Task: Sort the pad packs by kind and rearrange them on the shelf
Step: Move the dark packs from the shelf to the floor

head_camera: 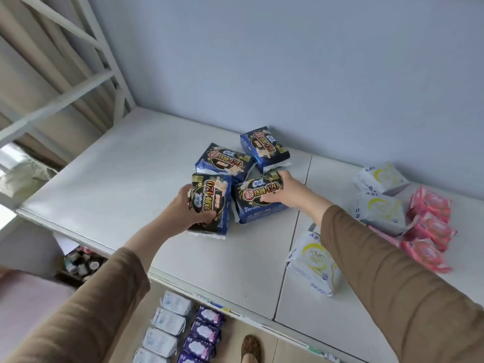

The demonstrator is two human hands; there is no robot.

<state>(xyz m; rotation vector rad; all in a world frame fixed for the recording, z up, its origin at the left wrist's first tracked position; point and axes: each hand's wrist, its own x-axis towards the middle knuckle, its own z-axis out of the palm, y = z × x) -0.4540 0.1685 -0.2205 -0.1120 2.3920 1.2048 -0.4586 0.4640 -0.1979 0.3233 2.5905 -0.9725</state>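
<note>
Head view: four dark blue pad packs sit clustered at the centre of the white shelf [110, 179], close to the back wall. The left hand [187, 205] grasps the near-left blue pack [212, 205], fingers curled round its left edge and underside. The right hand [281, 192] holds the near-right blue pack [258, 197], thumb over its top right corner and fingers curled along its lower edge. Two more blue packs [264, 148] lie just behind, one touching the wall.

At right of the frame, three white packs [379, 208] lie in a loose column, with pink packs [429, 226] beside them at the far right edge. Lower down, rows of pale and purple packs [207, 334] fill a lower shelf.

The risk, as I judge it, is crowding: the blue packs overlap at odd angles, so sliding either held one may nudge its neighbour askew. The soft wrappers could also slip from a one-sided grip. The right sleeve [392, 271] passes over the nearest white pack and could drag it toward the shelf's front edge.
</note>
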